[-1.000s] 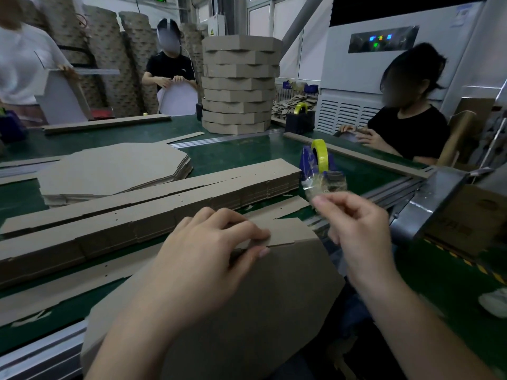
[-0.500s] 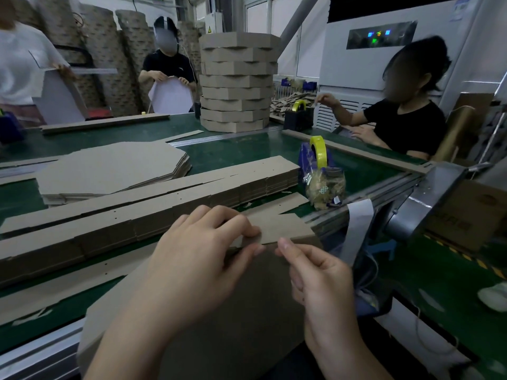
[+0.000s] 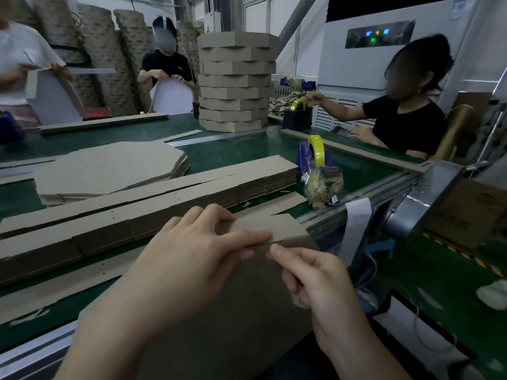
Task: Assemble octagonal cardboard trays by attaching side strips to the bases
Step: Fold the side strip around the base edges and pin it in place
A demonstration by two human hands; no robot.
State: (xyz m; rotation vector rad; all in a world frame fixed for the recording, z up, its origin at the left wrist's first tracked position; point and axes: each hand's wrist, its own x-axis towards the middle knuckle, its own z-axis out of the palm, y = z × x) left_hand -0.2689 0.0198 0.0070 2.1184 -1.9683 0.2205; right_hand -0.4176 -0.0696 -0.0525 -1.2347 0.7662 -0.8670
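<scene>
Since a second ago, the right hand (image 3: 315,283) has been brought down from beside the tape dispenser (image 3: 315,152) to the top edge of the base (image 3: 233,325), which is propped at the table's near side. The side strip (image 3: 274,226) is pinched against that edge by the left hand (image 3: 192,250), fingers curled over it. The right fingers are curled, one tip at the seam; whether tape is held cannot be told. Taping of the joint is judged under way.

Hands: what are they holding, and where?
The left hand grips the cardboard base and side strip together at their top edge; right hand touches that edge.
</scene>
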